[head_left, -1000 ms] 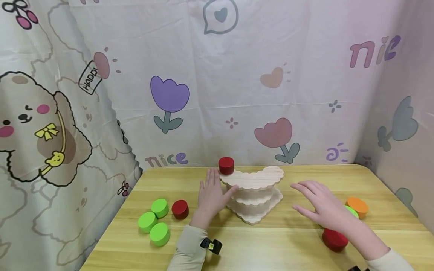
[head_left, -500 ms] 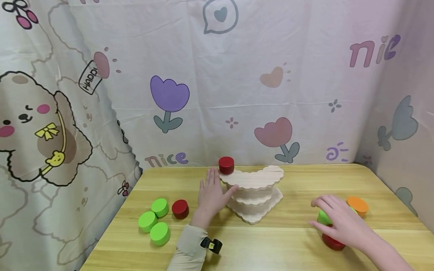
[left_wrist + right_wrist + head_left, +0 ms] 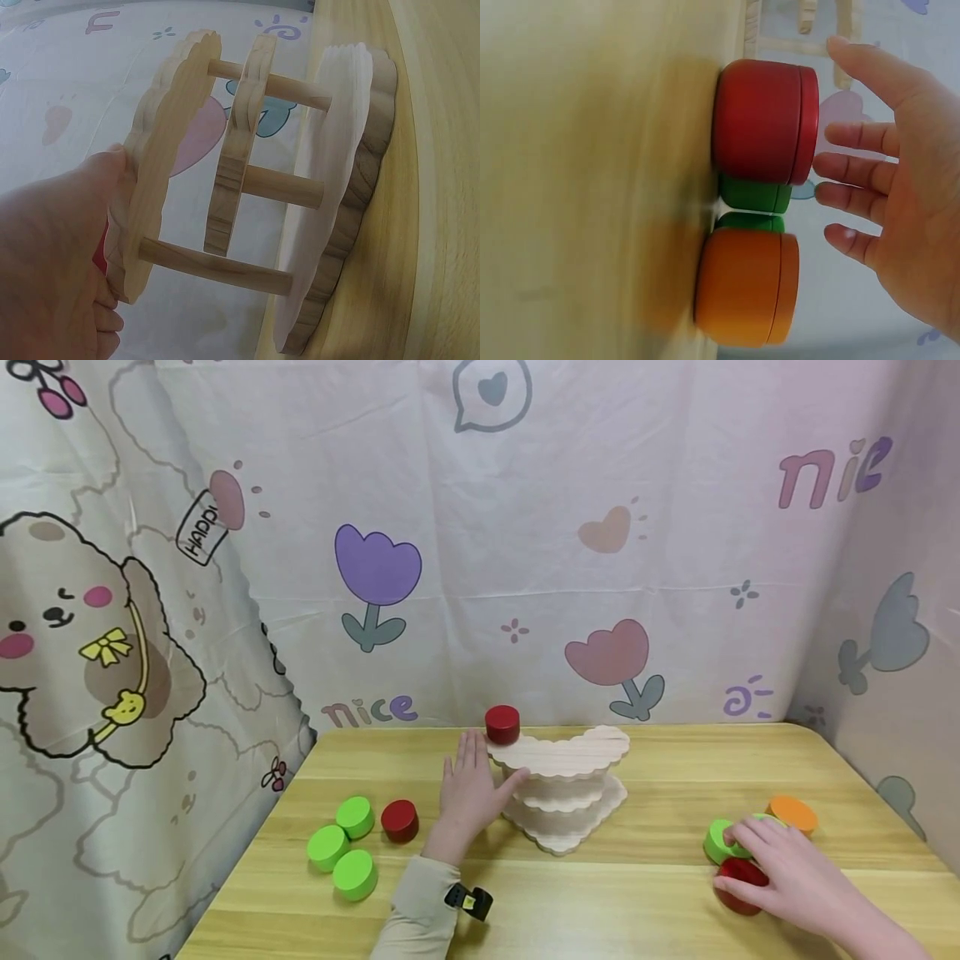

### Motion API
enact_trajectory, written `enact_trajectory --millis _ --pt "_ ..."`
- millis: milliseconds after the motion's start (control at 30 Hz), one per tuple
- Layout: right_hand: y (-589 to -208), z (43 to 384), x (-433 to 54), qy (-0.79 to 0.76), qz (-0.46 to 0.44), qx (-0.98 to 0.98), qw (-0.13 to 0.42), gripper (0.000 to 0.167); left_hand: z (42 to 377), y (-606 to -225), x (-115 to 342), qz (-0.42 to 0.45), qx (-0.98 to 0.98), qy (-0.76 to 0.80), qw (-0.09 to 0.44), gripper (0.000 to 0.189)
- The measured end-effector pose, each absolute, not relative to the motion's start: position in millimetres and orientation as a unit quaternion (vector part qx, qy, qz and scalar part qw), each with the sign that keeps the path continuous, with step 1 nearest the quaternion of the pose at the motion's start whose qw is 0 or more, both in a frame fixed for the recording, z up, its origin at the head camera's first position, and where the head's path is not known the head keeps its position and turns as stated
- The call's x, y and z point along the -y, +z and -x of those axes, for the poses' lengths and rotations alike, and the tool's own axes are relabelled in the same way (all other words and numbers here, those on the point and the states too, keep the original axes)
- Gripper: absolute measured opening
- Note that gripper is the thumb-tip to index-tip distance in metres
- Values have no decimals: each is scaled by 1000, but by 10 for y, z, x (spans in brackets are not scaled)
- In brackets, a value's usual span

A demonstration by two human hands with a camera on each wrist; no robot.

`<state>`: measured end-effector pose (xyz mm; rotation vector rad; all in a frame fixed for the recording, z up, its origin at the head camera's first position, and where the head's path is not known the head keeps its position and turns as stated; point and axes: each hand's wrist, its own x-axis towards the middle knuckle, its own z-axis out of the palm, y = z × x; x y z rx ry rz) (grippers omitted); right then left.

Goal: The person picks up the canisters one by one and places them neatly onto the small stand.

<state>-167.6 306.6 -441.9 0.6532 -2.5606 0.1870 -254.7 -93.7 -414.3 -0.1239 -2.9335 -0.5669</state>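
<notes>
A pale wooden tiered stand (image 3: pixel 558 756) with scalloped shelves rises mid-table; its posts show in the left wrist view. My left hand (image 3: pixel 467 789) holds the left corner of its top shelf, with thumb in front and fingers along the side. A small red tin (image 3: pixel 502 724) sits on that shelf beside my fingertips. At the right, my right hand (image 3: pixel 787 868) hovers over another red tin (image 3: pixel 738 887), fingers spread and slightly bent. In the right wrist view a gap separates the fingers from this lidded red tin (image 3: pixel 761 124). Green tins (image 3: pixel 717 841) and an orange tin (image 3: pixel 793 814) stand close by.
Left of the stand, three green tins (image 3: pixel 355 874) cluster near one more red tin (image 3: pixel 400 821). All stand on a light wooden table (image 3: pixel 570 910). A printed cloth (image 3: pixel 487 527) hangs behind the table and along its sides.
My right hand has moved right and down from beside the stand to above the red tin at the right. My left hand has stayed at the stand's top shelf.
</notes>
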Motion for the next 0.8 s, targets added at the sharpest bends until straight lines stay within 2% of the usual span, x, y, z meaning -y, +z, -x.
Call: enact_trajectory --millis 133,367,533,800 --pt "-4455 1645 -3119 55 -224 947 223 48 2545 -4127 929 40 978 -188 76 109" --pt "-4491 1591 -3183 38 -182 972 143 59 2539 -4126 927 39 978 -189 75 109" --pt "-4500 1571 -3191 30 -181 973 137 67 2539 -4135 929 40 978 -189 82 109" --pt "-4514 1576 -3188 24 -194 969 152 63 2537 -4135 935 40 978 -191 79 109"
